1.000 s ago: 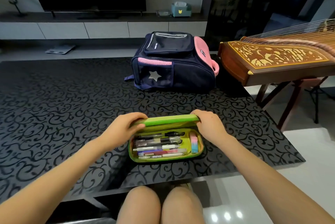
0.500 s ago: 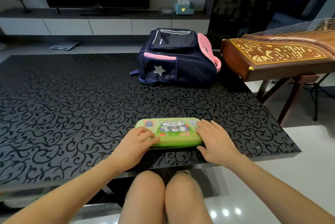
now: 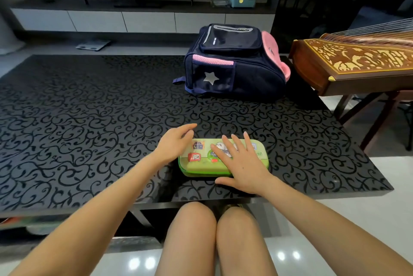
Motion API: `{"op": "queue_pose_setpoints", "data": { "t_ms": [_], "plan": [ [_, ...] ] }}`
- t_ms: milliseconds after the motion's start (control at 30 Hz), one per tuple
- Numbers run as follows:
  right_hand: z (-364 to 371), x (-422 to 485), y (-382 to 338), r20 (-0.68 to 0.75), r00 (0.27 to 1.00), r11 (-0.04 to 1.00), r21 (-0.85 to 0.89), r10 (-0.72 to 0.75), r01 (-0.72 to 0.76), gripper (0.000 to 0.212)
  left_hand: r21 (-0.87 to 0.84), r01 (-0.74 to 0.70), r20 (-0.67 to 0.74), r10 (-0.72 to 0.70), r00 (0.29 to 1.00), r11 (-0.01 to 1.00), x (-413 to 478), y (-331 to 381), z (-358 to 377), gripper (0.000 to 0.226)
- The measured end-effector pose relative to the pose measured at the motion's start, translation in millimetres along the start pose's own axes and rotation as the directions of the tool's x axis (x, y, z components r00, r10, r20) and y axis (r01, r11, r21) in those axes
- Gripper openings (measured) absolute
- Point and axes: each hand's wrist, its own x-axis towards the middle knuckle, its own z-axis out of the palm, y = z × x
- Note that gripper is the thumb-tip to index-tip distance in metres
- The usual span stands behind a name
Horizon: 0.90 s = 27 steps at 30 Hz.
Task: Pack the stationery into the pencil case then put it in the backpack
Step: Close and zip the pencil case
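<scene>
Closed green case (image 3: 202,165) lies on a table (image 3: 89,119), backpack (image 3: 234,63) at its 12 o'clock. The right hand (image 3: 243,164) rests flat on it, fingers spread; the left hand (image 3: 173,145), at 9 o'clock, is relaxed and grasps nothing.

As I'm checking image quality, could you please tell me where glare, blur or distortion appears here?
Head view: lamp glare spots the glossy white floor; the left hand looks soft beside the green cartoon-print pencil case; the wide lens bows the black scroll-patterned table; the room behind is dim.
</scene>
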Motion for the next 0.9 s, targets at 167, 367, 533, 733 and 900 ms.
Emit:
{"op": "queue_pose_setpoints", "data": {
  "t_ms": [167, 367, 533, 733, 900],
  "plan": [
    [3, -1, -1, -0.034, 0.999, 1.0, 0.005, -0.007, 0.007, 0.088, -0.33, 0.363, 0.37, -0.235, 0.899, 0.871, 28, 2, -4, 0.038],
    [5, -1, -2, -0.054, 0.999, 1.0, 0.013, -0.007, 0.008, 0.086, -0.203, 0.328, 0.429, -0.217, 0.877, 0.923, 35, -7, -6, 0.031],
    [5, -2, -2, -0.057, 0.998, 1.0, 0.013, -0.005, 0.006, 0.084, -0.209, 0.364, 0.456, -0.238, 0.857, 0.908, 35, -21, -6, 0.041],
    [7, -2, -2, -0.061, 0.998, 1.0, 0.022, 0.006, -0.004, 0.082, -0.049, 0.214, 0.353, -0.184, 0.918, 0.976, 32, -30, -10, 0.022],
    [5, -1, -3, -0.043, 0.998, 0.999, 0.002, 0.035, -0.035, 0.083, 0.347, -0.118, 0.199, 0.05, 0.979, 0.93, 18, -41, -8, 0.025]
  ]
}}
